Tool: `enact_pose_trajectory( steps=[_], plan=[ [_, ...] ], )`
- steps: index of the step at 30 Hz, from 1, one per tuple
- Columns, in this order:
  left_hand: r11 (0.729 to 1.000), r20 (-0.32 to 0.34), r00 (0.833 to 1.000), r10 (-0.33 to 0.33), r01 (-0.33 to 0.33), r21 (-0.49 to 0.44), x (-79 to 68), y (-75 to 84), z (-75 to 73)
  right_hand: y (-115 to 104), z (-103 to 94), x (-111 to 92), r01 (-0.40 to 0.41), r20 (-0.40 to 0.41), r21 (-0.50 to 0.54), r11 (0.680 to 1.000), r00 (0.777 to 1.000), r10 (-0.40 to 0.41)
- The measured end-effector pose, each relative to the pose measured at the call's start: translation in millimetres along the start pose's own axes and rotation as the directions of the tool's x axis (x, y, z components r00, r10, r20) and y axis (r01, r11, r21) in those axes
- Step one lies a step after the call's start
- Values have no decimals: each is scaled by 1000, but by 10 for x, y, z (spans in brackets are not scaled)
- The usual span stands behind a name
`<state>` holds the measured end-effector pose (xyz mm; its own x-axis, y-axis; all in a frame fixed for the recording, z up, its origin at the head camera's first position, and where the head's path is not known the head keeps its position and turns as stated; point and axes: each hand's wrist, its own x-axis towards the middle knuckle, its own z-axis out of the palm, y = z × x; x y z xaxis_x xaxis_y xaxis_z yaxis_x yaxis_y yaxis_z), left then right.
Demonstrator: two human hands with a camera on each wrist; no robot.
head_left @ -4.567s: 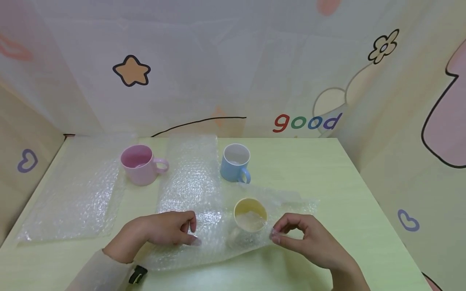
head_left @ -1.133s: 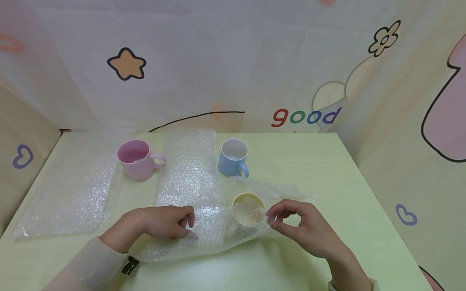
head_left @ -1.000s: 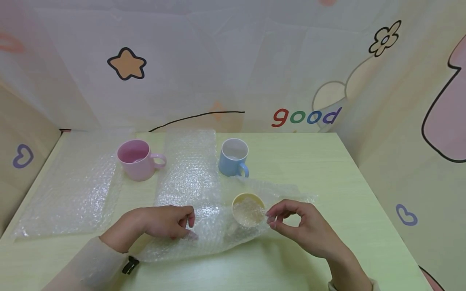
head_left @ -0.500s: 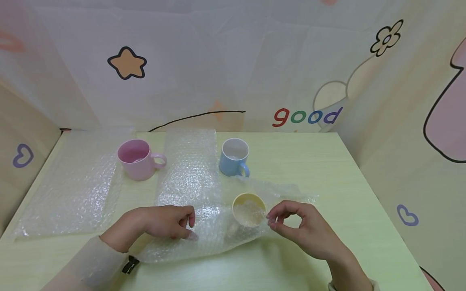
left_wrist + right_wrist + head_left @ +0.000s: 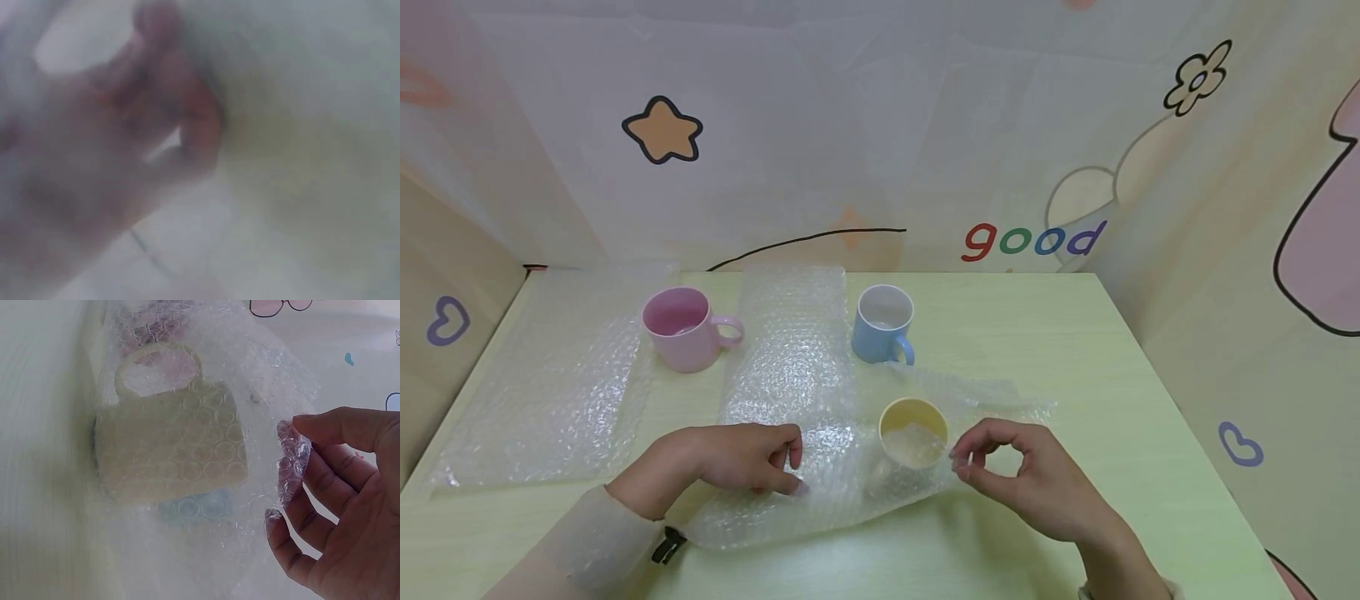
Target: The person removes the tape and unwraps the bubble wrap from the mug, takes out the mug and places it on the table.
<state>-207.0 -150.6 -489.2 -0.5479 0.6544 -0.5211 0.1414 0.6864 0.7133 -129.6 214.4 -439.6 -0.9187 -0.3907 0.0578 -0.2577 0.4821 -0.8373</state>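
In the head view a yellow mug (image 5: 913, 410) stands with a bubble wrap sheet (image 5: 827, 508) raised along its near side and partly over its mouth. My right hand (image 5: 1037, 479) pinches the sheet's edge beside the mug. Through the clear wrap, the right wrist view shows the mug's side (image 5: 175, 444) and its handle (image 5: 159, 350). My left hand (image 5: 733, 454) lies over the sheet left of the mug, fingers curled and the thumb tip in the plastic. The left wrist view is hazy, with the left hand (image 5: 125, 125) blurred.
A blue mug (image 5: 872, 337) stands behind the yellow one. Farther left is a pink mug (image 5: 685, 346), between a second bubble wrap sheet (image 5: 542, 392) and a strip of wrap (image 5: 786, 333). A small black clip (image 5: 668, 546) is by the left sleeve. A printed cloth backdrop (image 5: 820, 125) closes the back.
The wrap over the yellow mug's mouth rose across it, then sank back, baring the inside again. The right hand has dropped slightly over the last second. The left hand keeps its place.
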Motion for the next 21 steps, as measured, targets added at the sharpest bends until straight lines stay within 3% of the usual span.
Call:
enact_pose_trajectory(
  steps=[21],
  plan=[
    [1000, 19, 1000, -13, 13, 13, 5, 0, -15, 2, -32, -145, 159, 58, -28, 987, 986, -157]
  ],
)
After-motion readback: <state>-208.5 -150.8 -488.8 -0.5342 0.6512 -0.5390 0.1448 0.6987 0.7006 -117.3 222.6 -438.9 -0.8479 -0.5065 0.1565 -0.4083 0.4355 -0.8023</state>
